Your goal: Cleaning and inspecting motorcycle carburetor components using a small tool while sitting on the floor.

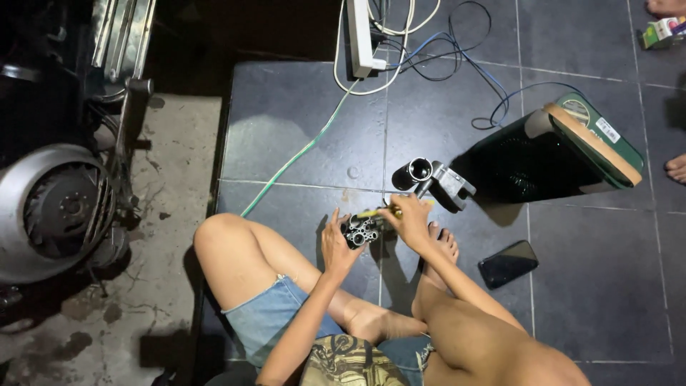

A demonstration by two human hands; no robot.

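Small metal part [359, 230] gripped by curled left hand [336, 246] fingers; judged heavy, rigid, best held around its body. Yellow-handled tool [377, 212] pinched by right hand [409, 220], above the left fingertips.

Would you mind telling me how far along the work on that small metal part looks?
Done: a grey metal piece already lies apart on the tiled floor. In hand: the left hand holds the small metal part while the right hand applies a yellow-handled tool. Left: the part isn't set down yet.
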